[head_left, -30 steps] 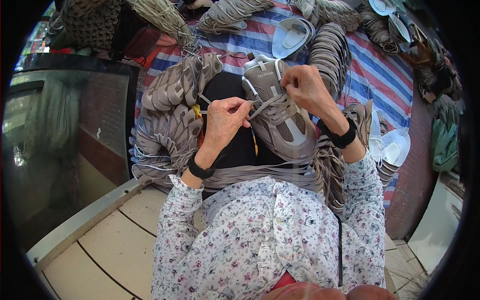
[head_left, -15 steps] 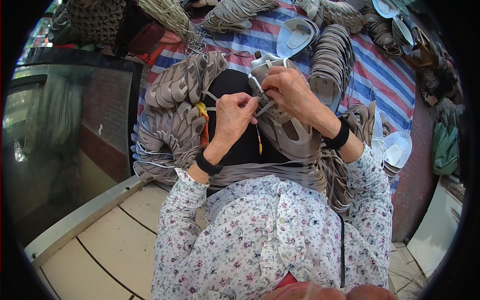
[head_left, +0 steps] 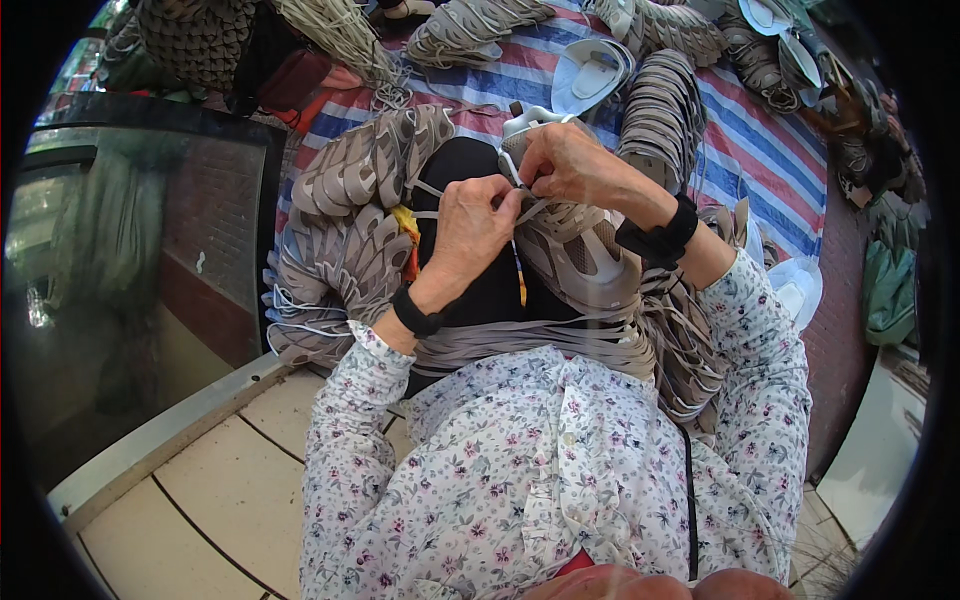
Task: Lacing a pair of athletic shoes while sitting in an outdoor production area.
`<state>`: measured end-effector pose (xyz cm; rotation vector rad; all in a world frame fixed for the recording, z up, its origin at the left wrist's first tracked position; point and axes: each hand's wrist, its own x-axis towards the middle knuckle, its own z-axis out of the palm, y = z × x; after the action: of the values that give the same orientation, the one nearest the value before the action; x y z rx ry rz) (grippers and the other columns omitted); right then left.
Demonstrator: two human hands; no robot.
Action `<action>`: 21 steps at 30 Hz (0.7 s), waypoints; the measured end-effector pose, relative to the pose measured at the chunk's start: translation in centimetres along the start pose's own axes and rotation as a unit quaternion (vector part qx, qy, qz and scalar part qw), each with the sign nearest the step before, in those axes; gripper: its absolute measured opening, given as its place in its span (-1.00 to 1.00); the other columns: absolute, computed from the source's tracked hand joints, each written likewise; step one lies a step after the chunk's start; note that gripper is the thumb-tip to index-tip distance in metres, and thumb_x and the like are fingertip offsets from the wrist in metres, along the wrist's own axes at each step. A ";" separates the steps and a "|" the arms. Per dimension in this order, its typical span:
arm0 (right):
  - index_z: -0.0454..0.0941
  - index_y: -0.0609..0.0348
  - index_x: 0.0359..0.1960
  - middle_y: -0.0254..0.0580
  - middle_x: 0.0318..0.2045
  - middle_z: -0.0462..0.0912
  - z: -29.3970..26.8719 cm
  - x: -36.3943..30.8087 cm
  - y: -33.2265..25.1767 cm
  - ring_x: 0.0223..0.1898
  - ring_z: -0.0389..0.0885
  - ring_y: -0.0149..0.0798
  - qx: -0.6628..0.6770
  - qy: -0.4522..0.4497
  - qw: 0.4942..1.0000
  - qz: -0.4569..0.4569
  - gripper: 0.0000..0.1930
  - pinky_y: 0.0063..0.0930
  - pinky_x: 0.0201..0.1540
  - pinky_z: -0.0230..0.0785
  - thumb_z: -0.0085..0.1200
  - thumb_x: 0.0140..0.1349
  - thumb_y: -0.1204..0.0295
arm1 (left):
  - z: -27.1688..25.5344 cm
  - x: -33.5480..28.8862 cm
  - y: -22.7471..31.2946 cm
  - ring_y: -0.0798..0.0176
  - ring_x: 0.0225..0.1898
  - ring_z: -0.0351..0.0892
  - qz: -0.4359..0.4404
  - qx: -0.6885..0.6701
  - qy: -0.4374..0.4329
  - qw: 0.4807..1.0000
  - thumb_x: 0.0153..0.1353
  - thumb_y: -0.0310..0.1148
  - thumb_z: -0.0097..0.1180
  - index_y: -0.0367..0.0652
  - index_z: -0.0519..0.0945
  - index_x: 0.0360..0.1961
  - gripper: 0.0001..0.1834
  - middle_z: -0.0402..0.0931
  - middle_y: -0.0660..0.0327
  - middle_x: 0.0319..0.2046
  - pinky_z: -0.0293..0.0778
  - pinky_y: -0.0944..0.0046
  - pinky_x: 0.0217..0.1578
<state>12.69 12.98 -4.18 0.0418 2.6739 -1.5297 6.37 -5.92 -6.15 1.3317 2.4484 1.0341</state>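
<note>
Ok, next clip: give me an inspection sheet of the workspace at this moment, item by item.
Surface: striped blue, red and white tarp spread on the ground, mostly covered.
Job's things: grey-beige shoe upper on the lap, a pale lace running to it.
Clutter: stacks of grey uppers left of the lap, more stacks beyond, white insoles.
Grippers: left hand pinches the lace; right hand grips the upper's top edge.
Cables: nothing seen; bundle of loose pale laces at the top.
Surroundings: glass panel at left, tiled floor below.
</note>
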 end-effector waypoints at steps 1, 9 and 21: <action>0.70 0.39 -0.48 0.04 -0.56 0.66 0.3 0.0 0.1 -0.46 0.68 -0.16 -0.019 0.009 1.000 -0.017 -0.83 -0.31 -0.41 0.47 0.17 -0.21 0.68 | -0.6 0.0 -0.2 0.35 -0.61 0.65 -0.001 -0.063 -0.032 0.998 0.30 -0.37 0.16 -0.39 0.64 -0.44 -0.74 0.59 0.18 -0.65 0.51 0.40 -0.54; 0.61 0.39 -0.54 0.04 -0.48 0.62 0.6 -0.2 0.2 -0.34 0.64 0.03 -0.078 0.021 0.994 -0.068 -0.91 -0.21 -0.29 0.46 0.19 -0.17 0.66 | -1.0 0.6 0.8 0.39 -0.62 0.63 -0.177 -0.191 -0.108 0.959 0.33 -0.36 0.11 -0.40 0.66 -0.37 -0.73 0.62 0.20 -0.58 0.49 0.42 -0.58; 0.53 0.26 -0.38 -0.38 -0.41 0.47 -9.0 -6.1 0.6 -0.41 0.43 -0.51 -0.137 0.232 0.962 -0.048 -0.90 -0.58 -0.34 0.32 0.23 0.21 0.57 | -2.0 1.9 0.6 0.48 -0.55 0.61 -0.103 -0.212 0.010 0.972 0.36 -0.44 0.14 -0.28 0.66 -0.15 -0.85 0.59 0.28 -0.33 0.50 0.51 -0.54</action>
<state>18.43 21.03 0.26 0.2949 3.2758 -1.2862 4.84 -5.19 -3.94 0.9146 2.1501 1.4116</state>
